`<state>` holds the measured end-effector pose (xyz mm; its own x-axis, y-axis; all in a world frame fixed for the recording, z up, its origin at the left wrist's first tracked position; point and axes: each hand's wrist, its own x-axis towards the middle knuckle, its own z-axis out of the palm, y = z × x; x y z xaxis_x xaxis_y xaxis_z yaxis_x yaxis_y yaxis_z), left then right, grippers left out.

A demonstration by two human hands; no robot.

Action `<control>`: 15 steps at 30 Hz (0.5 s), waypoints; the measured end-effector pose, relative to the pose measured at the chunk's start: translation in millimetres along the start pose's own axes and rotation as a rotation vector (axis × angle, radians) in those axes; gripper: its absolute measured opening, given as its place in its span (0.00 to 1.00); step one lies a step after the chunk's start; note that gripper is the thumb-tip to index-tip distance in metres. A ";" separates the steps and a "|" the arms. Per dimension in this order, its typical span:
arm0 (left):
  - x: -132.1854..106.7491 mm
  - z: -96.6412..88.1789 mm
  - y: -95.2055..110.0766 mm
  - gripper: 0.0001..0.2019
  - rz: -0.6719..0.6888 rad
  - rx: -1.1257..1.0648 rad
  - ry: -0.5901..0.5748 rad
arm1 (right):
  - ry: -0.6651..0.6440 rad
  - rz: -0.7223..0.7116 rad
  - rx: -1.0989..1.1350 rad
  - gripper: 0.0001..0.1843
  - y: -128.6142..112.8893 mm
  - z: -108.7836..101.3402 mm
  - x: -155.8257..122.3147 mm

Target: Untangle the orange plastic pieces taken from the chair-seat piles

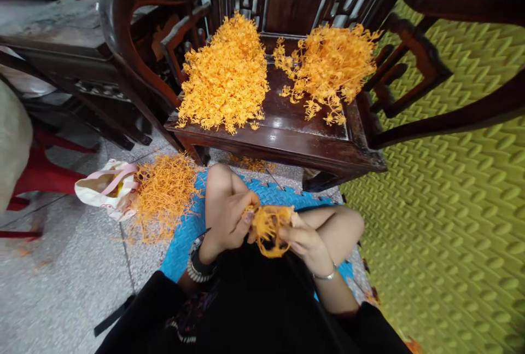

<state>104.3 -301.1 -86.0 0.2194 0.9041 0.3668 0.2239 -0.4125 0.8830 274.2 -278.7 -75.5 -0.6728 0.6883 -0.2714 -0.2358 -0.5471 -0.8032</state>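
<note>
Over my lap, both hands hold an orange flower-like plastic piece, a roundish openwork frame with thin strands and gaps. My left hand is closed, thumb and fingers pinching its left side; a small orange bit shows between them. The fingers of my right hand are closed around the right edge. On the chair seat ahead lie a dense heap of small orange flower-shaped pieces at the left and a looser pile of orange branching pieces at the right.
A dark wooden armchair stands in front of my knees. To the left, orange thin strands lie beside a white cloth bag and a red plastic stool. Below me is a blue foam mat; a yellow-green textured mat rises at the right.
</note>
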 end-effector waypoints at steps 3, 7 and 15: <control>5.2 -7.8 -1.7 0.17 0.079 0.132 0.003 | -0.065 -0.017 -0.046 0.18 -10.4 5.6 -2.0; 3.3 -8.3 -4.3 0.14 0.123 0.258 0.133 | 0.081 -0.078 0.026 0.20 -1.7 12.2 0.8; 5.5 -12.9 -7.4 0.20 -0.045 0.437 0.719 | -0.094 -0.116 0.114 0.22 16.6 33.2 11.1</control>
<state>91.7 -291.7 -86.7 -0.4234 0.7104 0.5621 0.5982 -0.2467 0.7624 239.5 -295.9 -74.3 -0.6977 0.7053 -0.1258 -0.3897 -0.5209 -0.7595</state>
